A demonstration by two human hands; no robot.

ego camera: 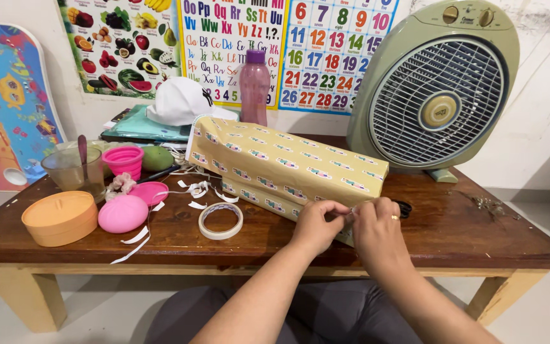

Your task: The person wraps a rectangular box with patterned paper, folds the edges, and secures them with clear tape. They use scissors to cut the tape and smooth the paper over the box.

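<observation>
Grip: the left hand [316, 224] and right hand [377, 226] meet fingertip to fingertip at the near end of the wrapped box [288, 167], pinching the paper's edge between them; whether a bit of tape sits in the pinch cannot be told.
Wrapped box: long rectangular block in matte yellow paper printed with rows of small pastel motifs, folds crisp at the corners; it lies on the wooden table [479, 236].
Axis: its long side runs from the pinch away and to the left, far end lifted slightly and pointing toward the white cap [179, 102].
Left of the grip: a clear tape roll [221, 220], flat ring shape, lying on the table; beyond it curled white paper strips [136, 239].
Further left: a smooth pink egg-shaped case [123, 213], a round orange lidded box [60, 218], a ribbed pink cup [123, 159].
Beyond the grip: a translucent purple bottle [254, 86] standing upright.
Right and beyond: a pale green fan [437, 89] with a round grille.
</observation>
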